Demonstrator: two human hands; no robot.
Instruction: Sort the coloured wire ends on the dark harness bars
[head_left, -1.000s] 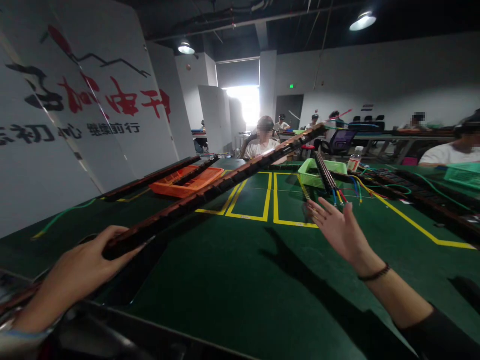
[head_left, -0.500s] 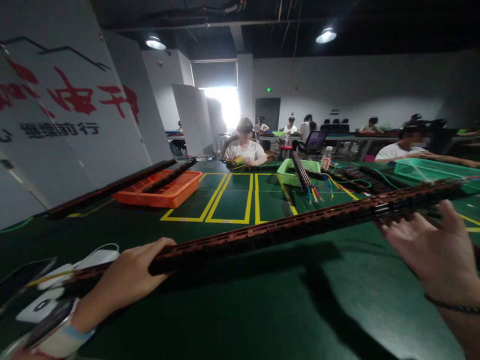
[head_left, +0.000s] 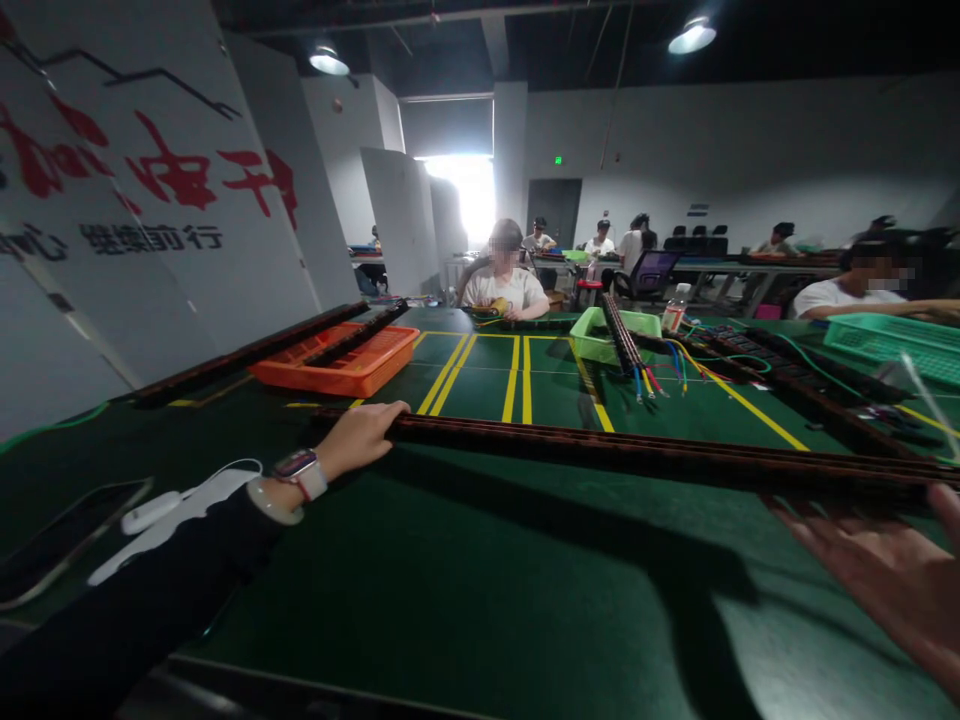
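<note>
A long, dark segmented strip, which looks like a cable drag chain [head_left: 600,447], stretches across the green table from left of centre to the right edge of the view. Near its left end, my left hand [head_left: 360,440] is closed around it. My right hand [head_left: 892,575] is palm up below the right part, fingers stretched and apart, fingertips reaching the chain's lower edge; they are blurred, so I cannot tell whether they bear its weight. A shadow of arm and chain falls on the table [head_left: 480,600].
An orange basket [head_left: 352,378] with dark chains lies at the left. Farther right stand a light-green basket [head_left: 592,340], a chain with coloured wire ends [head_left: 624,335], a bottle [head_left: 676,308] and a teal basket [head_left: 892,345]. A phone [head_left: 67,540] lies at left. Co-workers sit beyond.
The chain's left end has swung up and away from me with my left hand, while its right end has dropped. My right hand has moved lower and to the right. The view has shifted.
</note>
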